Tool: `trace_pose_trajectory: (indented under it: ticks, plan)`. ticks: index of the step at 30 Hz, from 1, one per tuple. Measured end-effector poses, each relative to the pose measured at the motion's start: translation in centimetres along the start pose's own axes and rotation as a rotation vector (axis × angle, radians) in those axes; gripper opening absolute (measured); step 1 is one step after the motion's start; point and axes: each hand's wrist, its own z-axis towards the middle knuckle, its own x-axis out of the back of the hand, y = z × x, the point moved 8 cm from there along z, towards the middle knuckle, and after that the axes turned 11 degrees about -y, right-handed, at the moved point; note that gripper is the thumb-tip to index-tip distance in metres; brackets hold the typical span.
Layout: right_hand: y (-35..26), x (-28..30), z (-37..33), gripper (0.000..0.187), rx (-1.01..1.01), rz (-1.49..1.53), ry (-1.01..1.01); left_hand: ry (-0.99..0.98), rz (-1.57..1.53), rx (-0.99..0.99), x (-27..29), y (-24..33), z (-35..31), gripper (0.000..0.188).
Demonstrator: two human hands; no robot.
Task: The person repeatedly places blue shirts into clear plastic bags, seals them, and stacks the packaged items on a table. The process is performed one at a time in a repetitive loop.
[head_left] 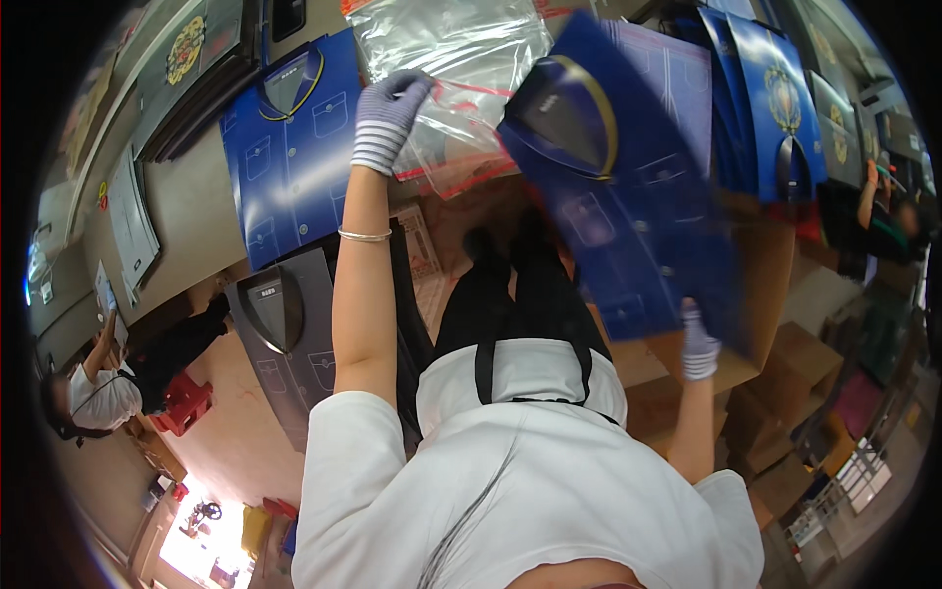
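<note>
My left hand (391,110), in a grey glove with a striped cuff, pinches the red-edged opening of a clear plastic bag (453,118) at the table's near edge. More clear bags (446,39) lie stacked behind it. In my right hand (699,344), gloved the same way, is the lower part of a flat blue package (628,211) printed like a buttoned shirt with pockets and a yellow-trimmed collar. This package hangs tilted to the right of the bag, its lower right side smeared by motion.
Left on the table lies another blue shirt-printed package (294,147), with a dark grey one (280,344) below it. Blue packages (756,108) stand at the back right. Cardboard boxes (775,383) sit to my right. Other people (108,398) work at left and far right.
</note>
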Motion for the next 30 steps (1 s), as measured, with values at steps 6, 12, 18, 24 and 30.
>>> trace_pose_trajectory:
  ticks: [6, 12, 18, 24, 30]
  plan:
    - [-0.6, 7.6, 0.1, 0.034, -0.317, 0.723, -0.210, -0.082, 0.010, 0.056, -1.8, -2.2, -1.3, 0.018]
    - [-1.8, 0.0, 1.2, 0.025, -0.483, 0.651, -0.507, -0.137, 0.166, 0.099, -4.0, -2.6, -2.4, 0.017]
    - [1.7, -3.6, 4.8, 0.016, -0.347, 0.679, -0.291, -0.001, 0.740, -0.202, -7.4, 3.6, -6.3, 0.036]
    - [3.8, -2.4, 3.6, 0.012, -0.289, 0.844, -0.220, 0.172, 0.696, -0.043, -4.3, -0.4, -9.0, 0.022]
    - [4.9, -2.9, 2.3, 0.011, -0.297, 0.958, -0.152, 0.242, 0.527, -0.156, -3.6, 0.6, -10.7, 0.019]
